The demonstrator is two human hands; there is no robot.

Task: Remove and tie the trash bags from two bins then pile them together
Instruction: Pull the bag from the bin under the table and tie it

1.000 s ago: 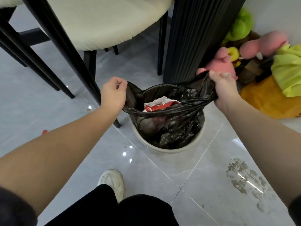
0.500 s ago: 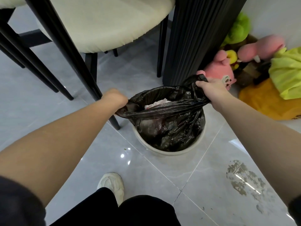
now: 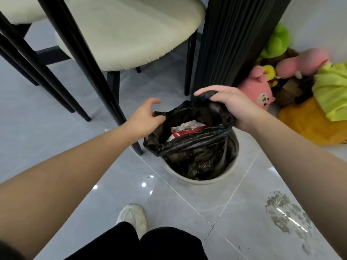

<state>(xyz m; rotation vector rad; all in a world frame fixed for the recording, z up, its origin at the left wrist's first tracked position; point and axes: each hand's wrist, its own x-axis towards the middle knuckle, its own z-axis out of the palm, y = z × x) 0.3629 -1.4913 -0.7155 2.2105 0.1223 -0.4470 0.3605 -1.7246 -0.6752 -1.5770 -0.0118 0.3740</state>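
We see the black trash bag (image 3: pixel 197 147) standing upright in the round cream bin (image 3: pixel 206 180). Its bottom is down inside the bin, its open mouth faces up, and its long axis runs vertically out of the bin. The near edge of the mouth is drawn into a taut, twisted band that slopes from low on the bin's left side to high on its right. Behind that band, inside the bag, a red and white wrapper (image 3: pixel 185 131) lies among crumpled paper.

The right hand (image 3: pixel 231 106) is above the bin's far right side, its fingers curled round a gathered bunch of the bag's rim, holding that corner higher than the rest. The left hand (image 3: pixel 146 117) is above and just left of the bin. Its fingers are spread and only lightly bent, and its palm side rests against the bag's left edge. We see no finger closed round the plastic. The mouth of the bag thus lies between the two hands, pulled up toward the right one and slack at the left.

Beyond the bin stand a cream-cushioned chair (image 3: pixel 131 34) on black legs and a black ribbed table pedestal (image 3: pixel 234 34). To the bin's far right, plush toys (image 3: pixel 257 92) are heaped against the wall. Nearer than the bin, a white shoe (image 3: pixel 133 216) rests on the grey tiles, and to the near right a dull stain (image 3: pixel 287 212) marks the floor.
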